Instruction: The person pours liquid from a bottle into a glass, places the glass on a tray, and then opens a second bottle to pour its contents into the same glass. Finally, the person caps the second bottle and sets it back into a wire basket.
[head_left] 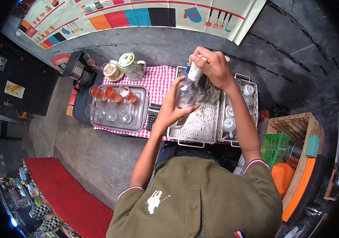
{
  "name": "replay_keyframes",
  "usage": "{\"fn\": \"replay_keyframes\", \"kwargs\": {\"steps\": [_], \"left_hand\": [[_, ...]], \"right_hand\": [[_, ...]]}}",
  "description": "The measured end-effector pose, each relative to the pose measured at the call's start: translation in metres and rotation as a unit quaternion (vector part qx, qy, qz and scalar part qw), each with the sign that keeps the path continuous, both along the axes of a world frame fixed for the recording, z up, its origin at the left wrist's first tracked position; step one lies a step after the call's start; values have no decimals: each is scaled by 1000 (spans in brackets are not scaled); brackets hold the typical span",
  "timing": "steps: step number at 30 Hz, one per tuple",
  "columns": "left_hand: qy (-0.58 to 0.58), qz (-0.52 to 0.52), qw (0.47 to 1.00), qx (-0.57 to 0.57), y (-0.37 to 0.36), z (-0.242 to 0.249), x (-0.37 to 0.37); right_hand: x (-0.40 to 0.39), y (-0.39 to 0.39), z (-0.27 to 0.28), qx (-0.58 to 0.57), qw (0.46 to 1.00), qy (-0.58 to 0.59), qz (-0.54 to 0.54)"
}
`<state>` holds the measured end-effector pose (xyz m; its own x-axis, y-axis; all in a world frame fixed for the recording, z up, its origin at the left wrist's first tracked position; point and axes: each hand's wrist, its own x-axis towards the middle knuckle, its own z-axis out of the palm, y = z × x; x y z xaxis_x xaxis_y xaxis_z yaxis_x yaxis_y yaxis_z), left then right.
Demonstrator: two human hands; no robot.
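My left hand is wrapped round the body of a clear glass bottle with a white neck, held tilted above a wire rack. At the top of the bottle, my right hand is closed over the white cap. Other bottles stand close behind it, partly hidden by my hands. To the left, a grey tray carries three glasses of red drink in its back row and clear glasses in front.
Behind the tray are a patterned lidded jug and a small jar on a checked cloth. A second rack with white-lidded jars is at right. Further right stands a wooden crate with a green basket.
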<state>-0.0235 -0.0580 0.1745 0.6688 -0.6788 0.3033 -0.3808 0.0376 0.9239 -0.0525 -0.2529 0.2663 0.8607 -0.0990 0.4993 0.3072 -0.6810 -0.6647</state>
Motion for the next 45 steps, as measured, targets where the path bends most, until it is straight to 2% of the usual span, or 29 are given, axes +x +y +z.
{"fn": "replay_keyframes", "kwargs": {"steps": [6, 10, 13, 17, 21, 25, 31, 35, 38, 40, 43, 44, 45], "left_hand": [[-22, 4, 1000, -5, 7, 22, 16], [-46, -1, 999, -5, 10, 31, 39], [-47, -1, 999, -18, 5, 40, 57], [-117, 19, 991, -58, -12, 45, 95], [-118, 11, 988, -97, -36, 42, 126], [-120, -13, 986, -113, -63, 34, 154], [-92, -33, 989, -115, -99, 25, 173], [-41, -93, 993, -52, -115, 15, 187], [-42, -131, 990, 10, -125, -4, 197], [-36, -148, 988, 25, -129, -14, 199], [38, -172, 979, 100, -130, -15, 198], [-9, -147, 986, 73, -133, -30, 199], [-8, -147, 986, 79, -136, -44, 202]], "right_hand": [[16, -1, 12, 85, 995, -17, 54], [19, 2, 39, 120, 988, 48, 82], [37, -3, 47, 6, 998, 21, 58], [60, -6, 65, -72, 997, -1, 7], [82, -18, 66, -111, 991, -71, -27], [98, -28, 57, -146, 982, -91, -82], [114, -47, 45, -175, 977, -70, -102], [120, -70, 27, -155, 981, -3, -121], [118, -76, 9, -194, 970, 35, -139], [119, -78, -5, -182, 973, 56, -131], [119, -81, -20, -179, 971, 97, -123], [120, -82, -25, -179, 969, 117, -123], [121, -83, -30, -180, 967, 135, -122]]}}
